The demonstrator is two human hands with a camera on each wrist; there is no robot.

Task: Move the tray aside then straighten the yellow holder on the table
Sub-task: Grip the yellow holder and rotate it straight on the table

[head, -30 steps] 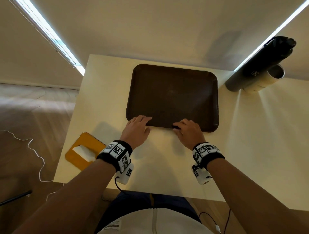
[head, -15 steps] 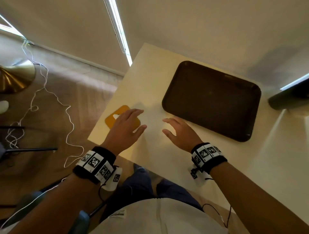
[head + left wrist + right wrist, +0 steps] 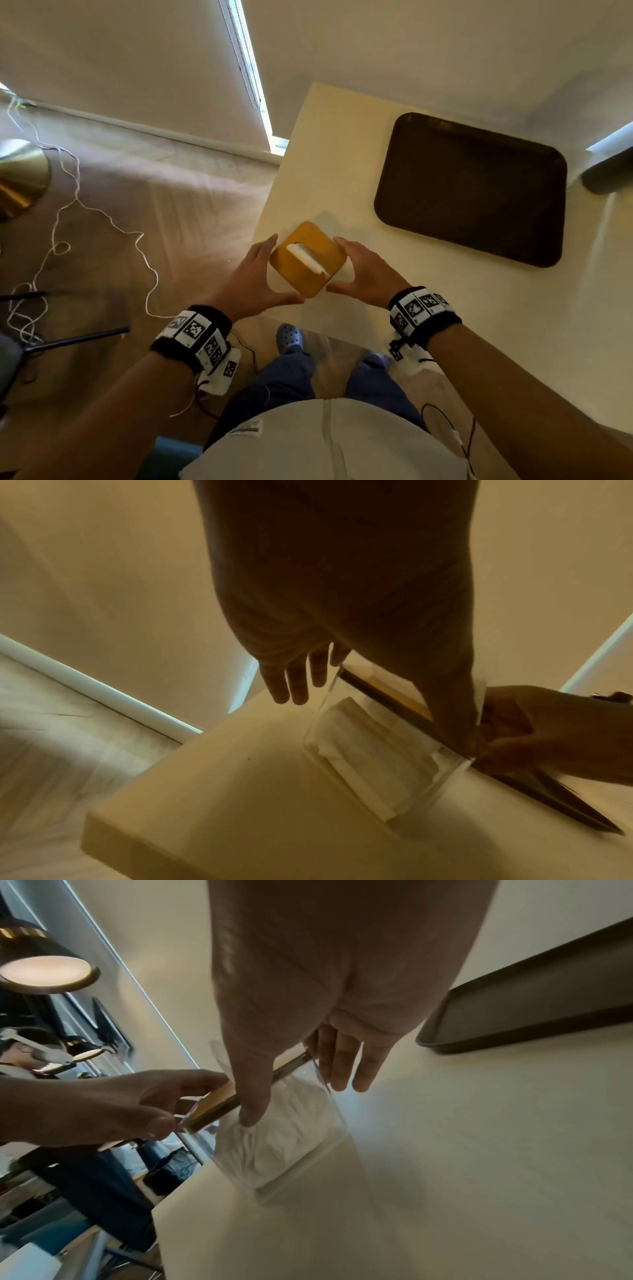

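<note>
The yellow holder (image 3: 317,240), a clear box with a yellow lid and white tissue (image 3: 306,261) poking through its slot, stands skewed near the table's front left corner. My left hand (image 3: 255,277) lies against its left side, fingers straight, thumb at the near corner. My right hand (image 3: 366,270) flanks its right side the same way. In the left wrist view my thumb presses the lid edge of the holder (image 3: 369,750). In the right wrist view my thumb touches the clear wall of the holder (image 3: 284,1145). The dark brown tray (image 3: 472,192) lies empty at the back right.
The cream table (image 3: 445,325) ends just left of and in front of the holder. A dark cylinder (image 3: 606,171) stands at the far right beyond the tray. On the wooden floor lie a white cable (image 3: 68,205) and a brass lamp base (image 3: 17,178).
Both hands left the tray's near edge and moved left to the yellow holder, now flanking it. My head turned left, so the tray sits further right in view.
</note>
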